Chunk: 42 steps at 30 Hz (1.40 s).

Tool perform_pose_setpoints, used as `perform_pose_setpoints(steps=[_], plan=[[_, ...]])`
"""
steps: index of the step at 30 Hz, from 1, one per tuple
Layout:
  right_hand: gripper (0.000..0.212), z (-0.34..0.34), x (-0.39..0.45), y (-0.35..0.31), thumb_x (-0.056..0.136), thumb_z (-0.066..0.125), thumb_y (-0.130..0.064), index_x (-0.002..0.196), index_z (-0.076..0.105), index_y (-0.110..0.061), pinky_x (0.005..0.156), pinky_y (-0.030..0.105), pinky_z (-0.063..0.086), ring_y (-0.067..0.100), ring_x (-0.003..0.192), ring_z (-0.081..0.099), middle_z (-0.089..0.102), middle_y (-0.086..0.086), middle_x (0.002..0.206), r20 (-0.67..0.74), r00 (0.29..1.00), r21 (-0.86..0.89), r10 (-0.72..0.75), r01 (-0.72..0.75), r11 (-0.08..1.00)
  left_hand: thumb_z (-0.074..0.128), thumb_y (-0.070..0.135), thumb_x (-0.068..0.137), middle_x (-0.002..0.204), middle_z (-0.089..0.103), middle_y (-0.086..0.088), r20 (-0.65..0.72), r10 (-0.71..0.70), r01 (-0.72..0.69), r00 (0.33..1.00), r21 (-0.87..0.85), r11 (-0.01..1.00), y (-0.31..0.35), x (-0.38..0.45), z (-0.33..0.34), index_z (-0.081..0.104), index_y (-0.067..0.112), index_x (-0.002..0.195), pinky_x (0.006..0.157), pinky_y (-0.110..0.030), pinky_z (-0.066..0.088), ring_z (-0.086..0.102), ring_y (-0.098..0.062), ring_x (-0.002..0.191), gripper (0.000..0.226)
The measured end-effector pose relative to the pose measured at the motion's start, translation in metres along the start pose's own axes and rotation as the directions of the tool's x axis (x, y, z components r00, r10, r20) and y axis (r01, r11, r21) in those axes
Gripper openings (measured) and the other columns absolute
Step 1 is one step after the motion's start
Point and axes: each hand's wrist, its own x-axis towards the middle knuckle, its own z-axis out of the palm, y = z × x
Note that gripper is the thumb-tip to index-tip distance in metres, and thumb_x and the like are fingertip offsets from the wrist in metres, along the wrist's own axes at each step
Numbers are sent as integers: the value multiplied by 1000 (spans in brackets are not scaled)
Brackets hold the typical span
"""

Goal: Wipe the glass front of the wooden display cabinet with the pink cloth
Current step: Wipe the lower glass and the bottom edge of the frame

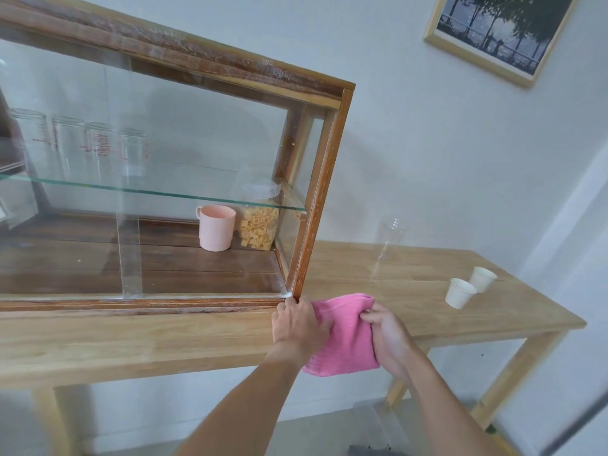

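Left hand [297,324] grips pink cloth [345,339] at its 9 o'clock; right hand [388,337] pinches 3 o'clock edge. Cabinet [316,199] corner at cloth's 11 o'clock.

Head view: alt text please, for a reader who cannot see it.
The left hand and right hand hold a folded pink cloth at the front edge of the table, beside the lower right corner of the wooden display cabinet, not yet on its glass front. Inside stand a pink mug and a pasta jar; two paper cups sit on the table.
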Motion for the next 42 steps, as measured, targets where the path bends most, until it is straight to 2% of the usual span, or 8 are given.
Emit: perform_pose_setpoints(steps=[11,16,23,30,33,36,40,42], plan=[[38,7,3,-14,88,25,1,99,61,1,97,43,45,30,91,62,70,19,90,84,995,376,53,-81,923,56,58,89,102,65,18,-26,-106,80,994,-485,871,0,-3,-4,49,30,117,100,-38,27,56,-13,111,41],[25,-1,24,-6,90,32,-9,92,58,-7,79,39,40,26,77,56,62,11,80,-23,990,152,140,-135,979,57,40,94,85,59,19,-90,-121,52,988,-549,834,0,-8,-7,53,33,114,102,-39,36,59,-16,103,21],[30,2,35,3,94,54,-1,122,55,-10,81,30,42,21,96,57,60,5,108,-356,910,-558,-214,-23,829,51,29,101,111,65,-3,-252,94,-127,963,-119,985,-13,-3,3,61,16,110,90,-35,47,59,-24,107,19],[25,15,7,28,99,53,-10,123,58,-13,108,32,34,19,127,49,58,0,127,-98,810,-887,-578,192,420,69,23,84,112,62,-2,-343,349,-307,872,172,936,-22,-18,12,64,17,107,80,-34,53,60,-22,98,24],[41,22,-1,40,107,38,-32,145,45,-20,122,37,18,12,147,31,44,-5,153,110,902,-949,-417,220,226,52,23,86,115,67,-5,-275,569,-464,775,363,808,-37,-27,32,68,13,107,82,-36,56,65,-25,104,28],[57,19,5,43,109,18,-42,162,12,-23,126,42,-3,9,155,-5,6,-4,170,77,976,-978,-203,113,176,27,34,97,129,65,-16,-80,472,-411,878,381,828,-35,-28,40,65,1,126,99,-46,52,61,-33,123,57],[59,14,23,34,108,13,-45,162,2,-23,125,43,-5,10,154,-12,-4,-4,170,70,990,-989,-126,85,121,-18,43,86,164,13,-21,164,396,-428,904,363,828,-19,-13,31,12,-3,156,124,-49,13,12,-34,153,88],[60,9,33,31,107,13,-46,162,2,-23,125,44,-3,11,155,-11,-4,-3,170,71,992,-992,-103,81,96,-7,41,99,166,1,-19,203,351,-404,914,402,822,-12,-2,28,0,-1,156,125,-46,6,1,-32,154,71]])
